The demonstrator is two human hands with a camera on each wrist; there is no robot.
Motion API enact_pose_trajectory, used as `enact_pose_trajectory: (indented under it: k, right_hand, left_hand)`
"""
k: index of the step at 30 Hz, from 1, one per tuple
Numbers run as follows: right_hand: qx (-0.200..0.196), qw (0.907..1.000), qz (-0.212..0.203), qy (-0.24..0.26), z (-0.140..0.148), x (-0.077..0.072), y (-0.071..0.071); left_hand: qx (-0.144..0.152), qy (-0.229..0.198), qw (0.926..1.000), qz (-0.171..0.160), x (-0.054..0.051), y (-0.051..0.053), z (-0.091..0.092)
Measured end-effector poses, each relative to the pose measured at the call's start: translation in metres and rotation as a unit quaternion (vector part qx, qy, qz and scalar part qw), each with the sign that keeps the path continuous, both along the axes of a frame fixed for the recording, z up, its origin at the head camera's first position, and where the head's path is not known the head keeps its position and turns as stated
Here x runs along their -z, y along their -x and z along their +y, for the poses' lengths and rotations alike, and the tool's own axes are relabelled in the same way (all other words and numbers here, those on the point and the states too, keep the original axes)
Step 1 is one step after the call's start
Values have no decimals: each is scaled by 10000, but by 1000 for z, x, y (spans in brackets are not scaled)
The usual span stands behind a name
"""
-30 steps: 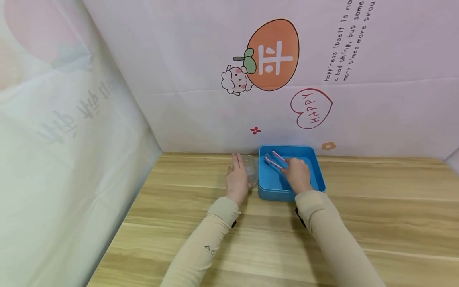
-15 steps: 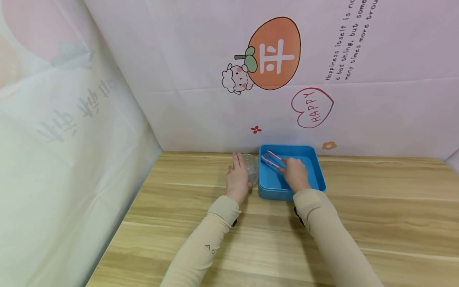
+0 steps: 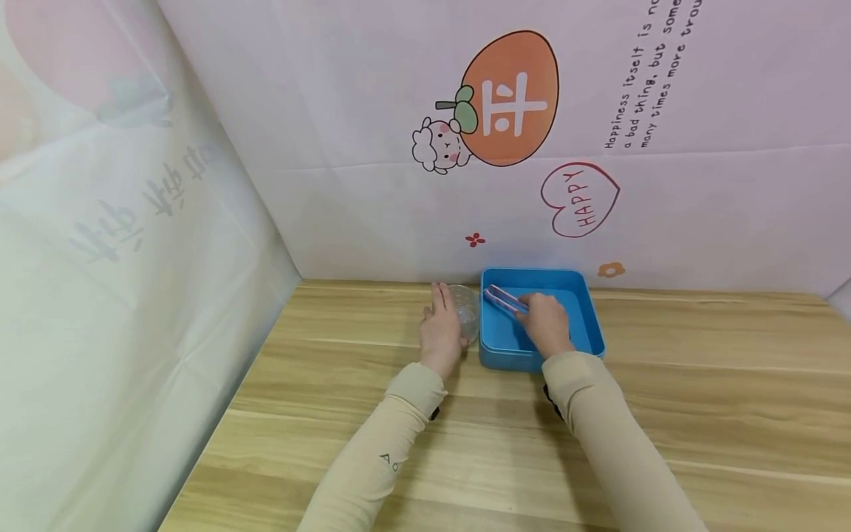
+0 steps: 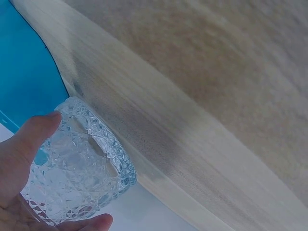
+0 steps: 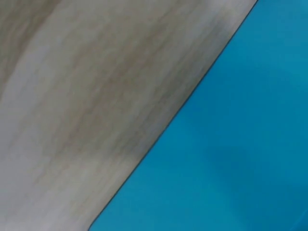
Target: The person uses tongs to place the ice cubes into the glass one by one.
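A clear glass cup (image 4: pixel 84 159) with a diamond-cut pattern stands upright against the left side of a blue box (image 3: pixel 508 360). My left hand (image 3: pixel 440 334) holds the cup from its left, thumb on one side and fingers on the other. Pink tongs (image 3: pixel 507 298) are gripped in my right hand (image 3: pixel 547 324) over the box. Their arms are squeezed close together, with the tips at the box's back left corner. Something small and translucent seems to be between the tips, too small to make out. Only the box and table appear in the right wrist view, not the hand.
The wooden table (image 3: pixel 332 369) ends at a white printed cloth (image 3: pixel 372 214) hanging right behind the cup and box. Another cloth (image 3: pixel 199 310) hangs along the left side. The box has low, upright walls and an open top.
The spread arms of the tongs have come together, and their tips have shifted slightly left into the box's corner. My left hand and the cup have stayed put.
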State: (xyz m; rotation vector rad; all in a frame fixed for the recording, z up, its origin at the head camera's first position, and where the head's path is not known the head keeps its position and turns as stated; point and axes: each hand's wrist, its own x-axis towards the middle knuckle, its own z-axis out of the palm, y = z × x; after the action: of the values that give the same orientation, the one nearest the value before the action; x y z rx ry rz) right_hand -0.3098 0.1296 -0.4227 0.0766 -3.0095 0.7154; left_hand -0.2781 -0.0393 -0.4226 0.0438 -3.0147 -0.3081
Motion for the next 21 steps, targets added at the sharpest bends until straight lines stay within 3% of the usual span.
enact_pose_trajectory:
  k: [21]
  right_hand:
    - [195, 9990, 400, 33, 17, -1, -7]
  left_hand:
    - [29, 13, 10000, -72, 0, 1, 0]
